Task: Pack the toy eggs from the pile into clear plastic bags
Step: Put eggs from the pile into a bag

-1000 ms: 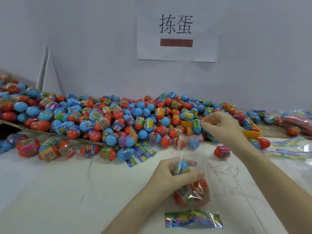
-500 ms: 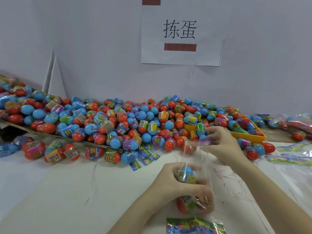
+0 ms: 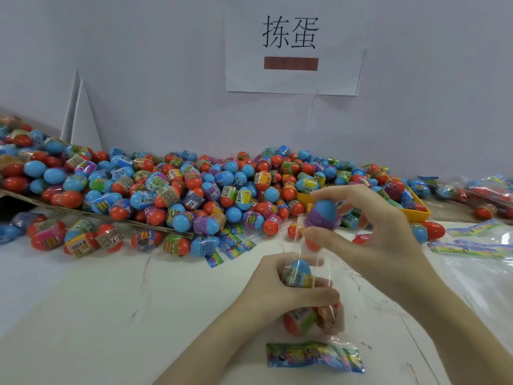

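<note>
Toy egg [image 3: 323, 215] now lifted above bag [image 3: 313, 273].

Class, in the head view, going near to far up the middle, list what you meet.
Colourful packet → clear plastic bag gripped by the left hand → blue-topped egg pinched by the right hand → egg pile → paper sign.

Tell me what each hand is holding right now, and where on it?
The right hand pinches a blue-topped toy egg around its purple-wrapped middle, above the bag's mouth. The left hand grips the clear plastic bag around its middle, eggs already inside.
</note>
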